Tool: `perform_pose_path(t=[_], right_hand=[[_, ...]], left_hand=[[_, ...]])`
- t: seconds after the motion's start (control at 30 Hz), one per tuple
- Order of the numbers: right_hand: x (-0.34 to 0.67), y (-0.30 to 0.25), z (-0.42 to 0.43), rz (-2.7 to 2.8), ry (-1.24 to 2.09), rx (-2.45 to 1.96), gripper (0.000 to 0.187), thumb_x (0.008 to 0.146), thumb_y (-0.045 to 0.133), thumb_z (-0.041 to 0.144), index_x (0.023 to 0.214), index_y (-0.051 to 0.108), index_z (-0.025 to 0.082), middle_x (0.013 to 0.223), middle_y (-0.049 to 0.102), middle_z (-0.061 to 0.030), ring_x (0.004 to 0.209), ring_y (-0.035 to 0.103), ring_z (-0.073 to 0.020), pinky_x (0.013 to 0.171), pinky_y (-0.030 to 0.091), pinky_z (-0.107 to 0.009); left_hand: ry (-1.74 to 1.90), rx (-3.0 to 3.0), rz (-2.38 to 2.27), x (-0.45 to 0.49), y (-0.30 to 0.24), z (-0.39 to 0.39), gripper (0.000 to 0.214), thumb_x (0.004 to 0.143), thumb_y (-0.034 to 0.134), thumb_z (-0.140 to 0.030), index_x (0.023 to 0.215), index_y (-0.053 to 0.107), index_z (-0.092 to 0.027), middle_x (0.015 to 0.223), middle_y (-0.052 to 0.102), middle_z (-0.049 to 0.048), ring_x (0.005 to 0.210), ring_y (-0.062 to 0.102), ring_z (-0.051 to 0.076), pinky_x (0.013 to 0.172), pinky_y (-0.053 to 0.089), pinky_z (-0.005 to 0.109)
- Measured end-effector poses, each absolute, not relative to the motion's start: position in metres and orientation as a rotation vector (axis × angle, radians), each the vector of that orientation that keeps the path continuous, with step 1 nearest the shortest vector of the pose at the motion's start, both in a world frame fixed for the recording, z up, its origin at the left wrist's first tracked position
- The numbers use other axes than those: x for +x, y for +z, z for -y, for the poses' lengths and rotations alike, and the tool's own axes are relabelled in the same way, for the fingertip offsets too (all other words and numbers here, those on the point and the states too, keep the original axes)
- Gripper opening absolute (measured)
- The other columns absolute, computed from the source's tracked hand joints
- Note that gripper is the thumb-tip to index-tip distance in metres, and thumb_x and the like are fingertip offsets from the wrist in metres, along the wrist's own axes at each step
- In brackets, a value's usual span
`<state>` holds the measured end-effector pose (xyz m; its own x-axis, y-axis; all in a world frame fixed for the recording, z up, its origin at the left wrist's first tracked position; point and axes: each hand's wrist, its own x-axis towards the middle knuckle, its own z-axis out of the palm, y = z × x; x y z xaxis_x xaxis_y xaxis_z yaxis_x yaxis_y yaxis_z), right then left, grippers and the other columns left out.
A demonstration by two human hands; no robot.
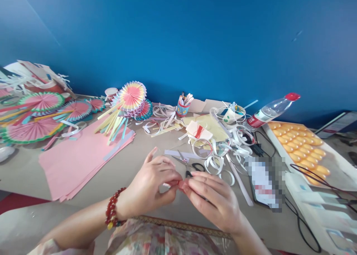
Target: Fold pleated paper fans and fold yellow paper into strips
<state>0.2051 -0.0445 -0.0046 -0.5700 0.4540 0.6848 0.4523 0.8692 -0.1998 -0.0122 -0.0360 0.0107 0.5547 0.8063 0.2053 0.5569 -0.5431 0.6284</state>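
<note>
My left hand (149, 184), with a red bead bracelet at the wrist, and my right hand (213, 199) meet over the table's near edge. Both pinch a small piece of pink-red folded paper (180, 184) between thumb and fingertips. Most of that paper is hidden by my fingers. Just behind my hands lie black-handled scissors (191, 165) on the table (125, 165).
A stack of pink paper sheets (75, 160) lies left. Folded paper fans (131, 96) and more fans (36, 115) fill the back left. White paper strips and rings (223, 143), a pen cup (182, 106), a plastic bottle (272, 110), an orange bumpy tray (299, 143) and cables sit right.
</note>
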Motion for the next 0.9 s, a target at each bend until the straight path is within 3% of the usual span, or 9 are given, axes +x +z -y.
perform_pose_path(t=[0.17,0.4,0.7,0.9], right_hand=[[0.2059,-0.0046,0.0450,2.247,0.002,-0.645,0.014,0.086,0.065,0.004,0.089,0.071,0.016,0.087,0.077,-0.0020,0.080,0.073,-0.0153,0.093,0.060,-0.036],[0.2072,-0.0075,0.0444,2.218,-0.009,-0.626,0.014,0.082,0.068,0.001,0.086,0.070,0.014,0.086,0.077,-0.0034,0.079,0.072,-0.0151,0.093,0.060,-0.036],[0.2060,-0.0047,0.0432,2.191,-0.008,-0.634,0.017,0.082,0.069,0.001,0.087,0.070,0.018,0.085,0.077,-0.0010,0.078,0.072,-0.0140,0.091,0.061,-0.035],[0.2083,-0.0034,0.0419,2.169,0.024,-0.645,0.017,0.082,0.069,0.002,0.090,0.071,0.016,0.089,0.077,-0.0025,0.087,0.073,-0.0161,0.092,0.060,-0.034]], left_hand=[[0.694,2.299,-1.114,-0.0118,0.0102,0.0383,0.018,0.075,0.060,-0.013,0.086,0.066,-0.027,0.079,0.070,-0.0057,0.107,0.061,0.019,0.120,0.004,0.046],[0.783,2.344,-1.093,-0.0148,0.0055,0.0420,0.013,0.080,0.061,-0.016,0.087,0.065,-0.026,0.078,0.072,-0.0051,0.114,0.059,0.021,0.121,-0.001,0.048],[0.759,2.418,-1.030,-0.0208,0.0119,0.0384,0.012,0.092,0.057,-0.019,0.094,0.067,-0.026,0.091,0.076,-0.0044,0.116,0.061,0.018,0.122,0.000,0.046],[0.809,2.478,-0.966,-0.0197,0.0153,0.0385,0.010,0.094,0.057,-0.021,0.098,0.066,-0.026,0.096,0.077,-0.0040,0.120,0.059,0.019,0.121,-0.008,0.049]])
